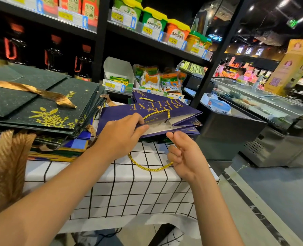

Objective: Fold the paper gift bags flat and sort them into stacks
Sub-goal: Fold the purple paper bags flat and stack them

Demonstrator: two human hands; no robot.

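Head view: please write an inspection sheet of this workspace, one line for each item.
Surface: table covered with a white cloth with black grid.
Job's things: purple bag lying nearly flat, mouth toward the person; stack of dark green bags at left, over blue ones.
Clutter: gold ribbon handles hanging over the table edge.
Hands: left hand pinches the purple bag's rim; right hand holds its gold cord handle.
Cables: nothing seen.
Surroundings: shop shelves with goods and price tags; freezer cabinet at right.
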